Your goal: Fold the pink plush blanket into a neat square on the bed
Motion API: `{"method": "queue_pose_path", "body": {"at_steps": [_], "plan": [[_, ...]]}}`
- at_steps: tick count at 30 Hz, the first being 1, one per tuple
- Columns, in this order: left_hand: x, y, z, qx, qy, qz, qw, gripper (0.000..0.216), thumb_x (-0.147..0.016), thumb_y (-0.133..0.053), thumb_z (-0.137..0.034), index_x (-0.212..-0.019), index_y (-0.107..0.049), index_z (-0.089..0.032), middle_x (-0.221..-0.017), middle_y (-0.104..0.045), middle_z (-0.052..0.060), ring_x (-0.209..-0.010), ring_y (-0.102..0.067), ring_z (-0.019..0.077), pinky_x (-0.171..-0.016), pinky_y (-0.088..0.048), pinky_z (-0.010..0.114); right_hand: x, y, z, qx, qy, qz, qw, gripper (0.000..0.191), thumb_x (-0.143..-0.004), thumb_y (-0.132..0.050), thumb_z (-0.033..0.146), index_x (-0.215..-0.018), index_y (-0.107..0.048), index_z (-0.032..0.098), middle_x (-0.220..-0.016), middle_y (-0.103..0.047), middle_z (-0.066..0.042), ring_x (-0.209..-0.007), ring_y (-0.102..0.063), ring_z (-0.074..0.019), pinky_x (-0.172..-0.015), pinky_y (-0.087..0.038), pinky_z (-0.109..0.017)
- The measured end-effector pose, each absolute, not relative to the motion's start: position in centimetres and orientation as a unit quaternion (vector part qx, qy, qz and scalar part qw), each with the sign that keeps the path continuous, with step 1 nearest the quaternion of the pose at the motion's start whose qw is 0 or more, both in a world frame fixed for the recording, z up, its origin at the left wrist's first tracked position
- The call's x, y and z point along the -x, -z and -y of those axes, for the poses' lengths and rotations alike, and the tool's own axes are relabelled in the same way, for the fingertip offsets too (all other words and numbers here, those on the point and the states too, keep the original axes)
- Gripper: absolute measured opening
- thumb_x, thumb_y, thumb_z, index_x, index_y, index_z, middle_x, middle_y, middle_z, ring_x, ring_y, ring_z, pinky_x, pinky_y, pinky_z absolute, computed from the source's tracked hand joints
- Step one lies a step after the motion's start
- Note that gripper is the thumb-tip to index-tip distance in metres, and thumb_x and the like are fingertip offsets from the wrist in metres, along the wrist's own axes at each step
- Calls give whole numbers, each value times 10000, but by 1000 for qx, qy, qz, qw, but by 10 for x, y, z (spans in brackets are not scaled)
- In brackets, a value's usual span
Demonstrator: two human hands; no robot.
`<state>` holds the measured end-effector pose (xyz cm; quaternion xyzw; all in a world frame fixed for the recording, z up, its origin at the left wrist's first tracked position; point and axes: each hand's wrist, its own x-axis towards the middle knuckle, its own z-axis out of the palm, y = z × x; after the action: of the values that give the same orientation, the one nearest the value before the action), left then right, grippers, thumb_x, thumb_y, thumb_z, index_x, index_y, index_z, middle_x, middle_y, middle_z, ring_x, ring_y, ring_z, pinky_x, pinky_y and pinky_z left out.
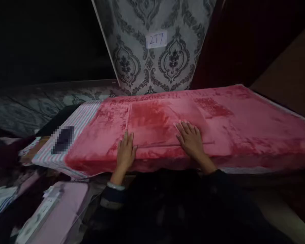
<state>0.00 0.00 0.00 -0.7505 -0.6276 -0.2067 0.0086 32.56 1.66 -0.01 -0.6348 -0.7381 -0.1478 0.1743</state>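
Note:
A red plush blanket (99, 135) covers a long surface in front of me. On its middle lies a flat, folded piece of similar red plush cloth (149, 120), with a straight near edge and a straight left edge. My left hand (126, 150) rests open at the near left corner of this piece, palm down and fingers stretched forward. Palm down as well, my right hand (190, 138) presses flat on the right part of the folded cloth, its fingers spread a little. Neither hand grasps anything.
Striped cloth (85, 110) shows beyond the blanket's left end, with a blurred-out dark patch (63, 139) on it. A patterned wall (152, 71) bears a paper (156, 39) reading 277. A large dark screen (45, 40) is at upper left. Below left stands a pinkish panel (68, 203).

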Motion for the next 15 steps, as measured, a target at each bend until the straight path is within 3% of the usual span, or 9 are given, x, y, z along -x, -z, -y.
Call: {"method": "queue_pose_path", "body": {"at_steps": [6, 10, 15], "plan": [[21, 2, -1, 773, 234, 589, -26, 608, -997, -452, -333, -1584, -357, -206, -1668, -311, 137, -1524, -338, 288, -1219, -335, 530, -369, 13, 2, 692, 139, 690, 164, 550, -1062, -288, 421, -1553, -445, 229, -1615, -401, -105, -1490, -317, -318, -1150, -317, -603], [10, -32, -19, 762, 188, 619, -15, 558, -1016, -389, -345, -1555, -420, -201, -1663, -331, 116, -1557, -247, 321, -1211, -304, 614, -381, -3, -7, 719, 121, 664, 169, 559, -1060, -253, 421, -1543, -458, 229, -1602, -413, -134, -1485, -317, -361, -1117, -301, -686], [-50, -90, -76, 788, 127, 601, 32, 582, -1014, -401, -320, -1570, -390, -148, -1665, -320, 131, -1561, -237, 309, -1250, -216, 607, -331, -51, -59, 652, 77, 736, 163, 542, -1059, -316, 398, -1550, -450, 211, -1622, -378, -139, -1499, -310, -331, -1182, -257, -601]]}}
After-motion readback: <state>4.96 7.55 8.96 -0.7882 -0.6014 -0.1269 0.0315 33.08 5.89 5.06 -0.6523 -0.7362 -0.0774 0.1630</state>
